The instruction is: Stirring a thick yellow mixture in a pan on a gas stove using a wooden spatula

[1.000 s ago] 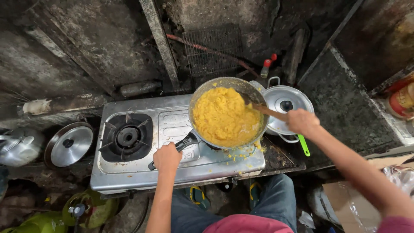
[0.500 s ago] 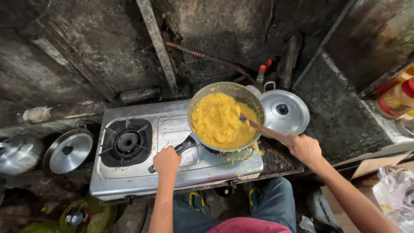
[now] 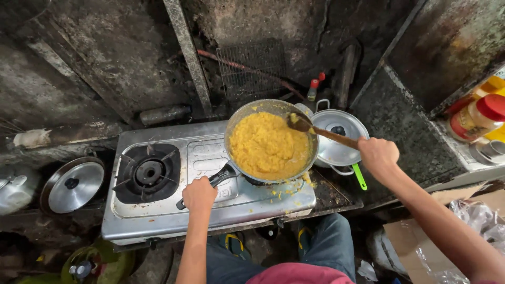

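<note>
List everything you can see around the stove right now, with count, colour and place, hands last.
gas stove: one, silver, two burners, centre
pan: one, grey with black handle, on right burner
mash: yellow, fills the pan; bits spilled on stove below it
wooden spoon: one, brown, tip in the pan
lidded pot: one, silver, black knob, right of pan
green handle: one, below that pot
loose lid: one, silver, left of stove
wire rack: one, dark, against back wall
jar: one, red cap, far right shelf
cardboard box: one, brown, lower right
left hand: on pan handle
right hand: gripping spoon
</note>
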